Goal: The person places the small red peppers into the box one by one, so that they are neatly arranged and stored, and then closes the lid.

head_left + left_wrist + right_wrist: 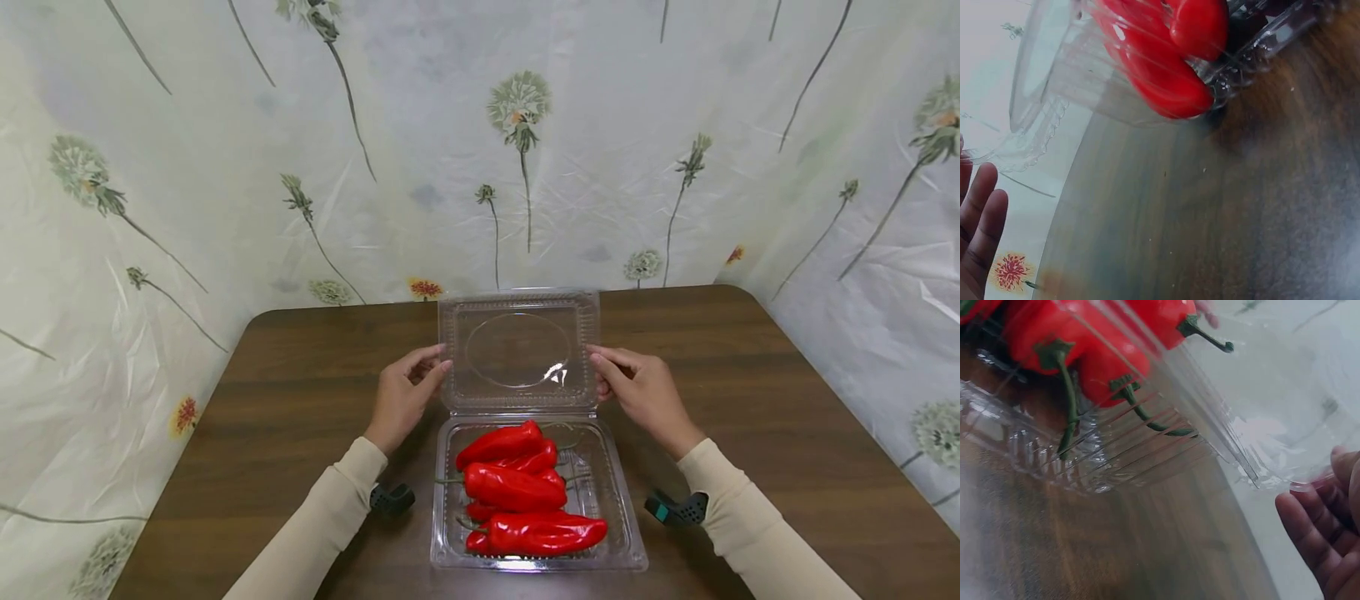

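A clear plastic clamshell container rests on the table with its hinged lid raised at the back. Several red peppers with green stems lie in its base. My left hand pinches the lid's left edge between thumb and fingers. On the opposite edge, my right hand pinches the lid the same way. In the right wrist view, the thumb and fingers meet at the lid's rim. Part of the left hand shows at the lid's edge in the left wrist view.
The dark wooden table has rounded far corners. Behind it and at both sides hangs a pale sheet printed with dandelions. A dark band is on the left wrist and another on the right.
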`<state>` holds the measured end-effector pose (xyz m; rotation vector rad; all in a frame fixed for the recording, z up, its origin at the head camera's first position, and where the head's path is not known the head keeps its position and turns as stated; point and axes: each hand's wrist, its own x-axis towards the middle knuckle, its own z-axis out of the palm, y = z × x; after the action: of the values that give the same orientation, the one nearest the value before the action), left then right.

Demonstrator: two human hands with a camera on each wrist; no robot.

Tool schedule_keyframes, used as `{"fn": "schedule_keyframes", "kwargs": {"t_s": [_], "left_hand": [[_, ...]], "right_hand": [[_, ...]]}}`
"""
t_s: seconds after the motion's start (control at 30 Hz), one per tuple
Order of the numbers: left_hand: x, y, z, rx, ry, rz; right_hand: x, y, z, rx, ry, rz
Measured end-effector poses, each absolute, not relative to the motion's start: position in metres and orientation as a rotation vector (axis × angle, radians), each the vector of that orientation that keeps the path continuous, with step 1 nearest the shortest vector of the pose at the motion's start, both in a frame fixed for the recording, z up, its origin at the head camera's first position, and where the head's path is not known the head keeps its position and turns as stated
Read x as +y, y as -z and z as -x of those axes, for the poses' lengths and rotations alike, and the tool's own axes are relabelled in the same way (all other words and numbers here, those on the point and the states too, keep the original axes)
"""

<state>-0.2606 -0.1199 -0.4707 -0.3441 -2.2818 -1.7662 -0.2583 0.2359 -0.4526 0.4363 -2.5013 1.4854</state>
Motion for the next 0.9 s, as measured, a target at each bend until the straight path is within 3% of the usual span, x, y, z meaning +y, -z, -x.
{"fn": "schedule_keyframes", "kwargs": {"t_s": [0.57, 0.9], "left_hand": [[-0.128, 0.468, 0.24, -2.022, 1.819, 0.596], [-0.133, 0.469, 0.219, -1.948, 1.751, 0.694]], "right_hand": [[0.227, 0.422, 0.208, -2.31, -1.442, -0.563], [0.229, 0.423, 0.186, -2.163, -1.381, -0.678]]}}
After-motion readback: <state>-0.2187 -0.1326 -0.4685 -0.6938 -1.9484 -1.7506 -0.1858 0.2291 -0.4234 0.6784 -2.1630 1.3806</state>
